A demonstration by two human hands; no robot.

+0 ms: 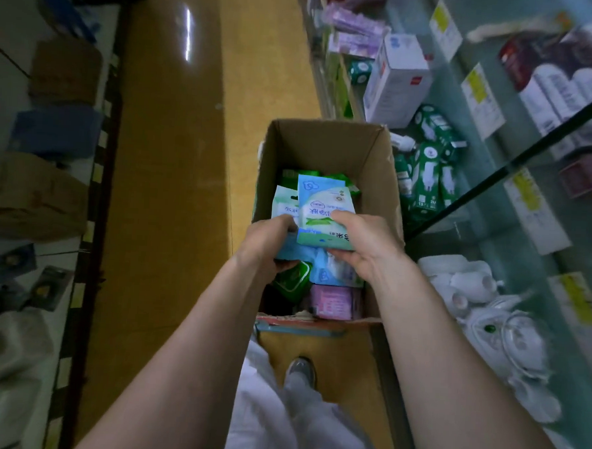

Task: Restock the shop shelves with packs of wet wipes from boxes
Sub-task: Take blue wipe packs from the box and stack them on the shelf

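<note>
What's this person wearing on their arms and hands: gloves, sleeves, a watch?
No sleeves show: the left forearm and right forearm are bare to the frame edge. The left hand and right hand are ungloved, with no watch, bracelet or ring visible. White clothing shows below.

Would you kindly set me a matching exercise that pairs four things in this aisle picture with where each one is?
Things:
1. blue-and-white wipes pack
2. pink pack
3. white carton
4. shoe

Places:
A. upright on the shelving to the right
B. on the floor, just nearer than the cardboard box
C. pinched in the right hand
D. lying inside the box, at its near end

Pairs: 1-C, 2-D, 3-A, 4-B
</note>
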